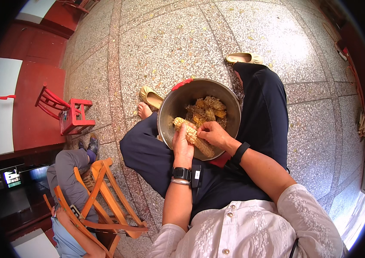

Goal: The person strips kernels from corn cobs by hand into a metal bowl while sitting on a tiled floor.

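A dried corn cob (193,136), pale yellow at its upper end and browner at the lower end, is held slantwise over a deep metal pot (165,107). My left hand (183,147) wraps around the cob from the left, thumb along its side. From the right, my right hand (215,134) has its fingers bent and pinched against the cob's side. Whether a loose kernel is between those fingertips cannot be made out. Inside the pot lie several more cobs (211,104), some bare and some with yellow kernels.
The pot stands between my knees, with a red patch on its rim. Slip-on shoes (151,97) are on the speckled floor (161,51), where small bits lie scattered. At left are a red chair (75,116), a wooden chair (100,185) and a seated person (68,172).
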The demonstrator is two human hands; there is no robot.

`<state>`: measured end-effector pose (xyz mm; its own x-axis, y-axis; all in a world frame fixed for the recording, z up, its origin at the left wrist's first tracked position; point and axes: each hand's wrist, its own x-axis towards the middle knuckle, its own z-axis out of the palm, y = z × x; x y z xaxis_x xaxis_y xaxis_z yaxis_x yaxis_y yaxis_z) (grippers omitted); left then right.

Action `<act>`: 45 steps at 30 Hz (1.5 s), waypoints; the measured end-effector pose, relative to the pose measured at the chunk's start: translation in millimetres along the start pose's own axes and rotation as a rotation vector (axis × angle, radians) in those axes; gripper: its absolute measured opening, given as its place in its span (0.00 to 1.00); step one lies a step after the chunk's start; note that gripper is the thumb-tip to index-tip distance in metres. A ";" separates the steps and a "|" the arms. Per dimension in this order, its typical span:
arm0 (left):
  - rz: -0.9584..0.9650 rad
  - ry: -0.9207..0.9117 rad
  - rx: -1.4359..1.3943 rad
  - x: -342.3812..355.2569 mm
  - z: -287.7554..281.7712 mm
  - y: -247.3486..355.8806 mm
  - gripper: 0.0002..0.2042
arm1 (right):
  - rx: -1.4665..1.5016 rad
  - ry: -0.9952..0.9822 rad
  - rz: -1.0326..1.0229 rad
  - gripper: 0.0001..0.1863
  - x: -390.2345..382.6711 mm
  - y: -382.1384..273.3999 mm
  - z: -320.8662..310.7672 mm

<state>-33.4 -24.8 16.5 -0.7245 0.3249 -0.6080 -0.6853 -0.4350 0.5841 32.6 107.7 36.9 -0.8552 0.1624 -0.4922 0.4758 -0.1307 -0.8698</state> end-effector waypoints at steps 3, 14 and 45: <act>0.011 -0.006 0.012 -0.9 1.4 0.5 0.10 | -0.023 -0.012 0.018 0.07 0.5 0.6 -1.4; 0.011 0.013 0.055 0.1 -2.0 -0.6 0.10 | -0.080 -0.003 0.001 0.09 1.9 4.9 -1.1; 0.015 0.022 0.083 -0.2 -1.6 -1.5 0.10 | -0.131 0.024 -0.017 0.10 0.1 2.0 -1.0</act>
<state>-32.1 -25.6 14.9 -0.7336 0.2995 -0.6101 -0.6787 -0.3685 0.6353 33.7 108.4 35.1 -0.8589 0.1870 -0.4768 0.4856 0.0013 -0.8742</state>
